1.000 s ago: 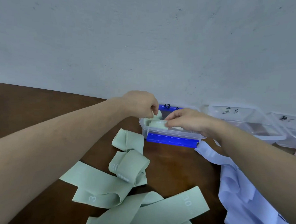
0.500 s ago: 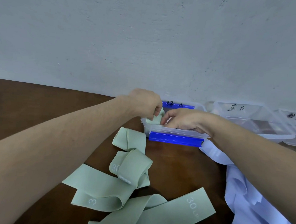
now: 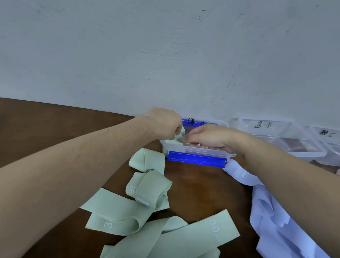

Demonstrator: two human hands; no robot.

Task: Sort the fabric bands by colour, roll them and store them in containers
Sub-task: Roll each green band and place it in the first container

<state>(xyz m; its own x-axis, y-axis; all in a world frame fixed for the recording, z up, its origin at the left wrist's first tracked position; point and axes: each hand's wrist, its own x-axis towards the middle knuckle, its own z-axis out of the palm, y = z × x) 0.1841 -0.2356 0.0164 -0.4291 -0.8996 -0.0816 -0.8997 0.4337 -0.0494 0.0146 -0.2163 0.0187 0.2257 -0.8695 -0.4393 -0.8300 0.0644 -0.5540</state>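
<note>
head view: both hands meet over the clear container with blue clips by the wall. the left hand pinches a rolled green band at the container's left end. the right hand reaches into the container, fingers curled down beside the roll; its grip cannot be told. loose green bands lie in front of the container, lilac bands to its right.

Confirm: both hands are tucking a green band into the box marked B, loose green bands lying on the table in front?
Not quite. In the head view the left hand and right hand work the green band into the blue-clipped box marked A; the box marked B stands to its right. Loose green bands do lie in front.
</note>
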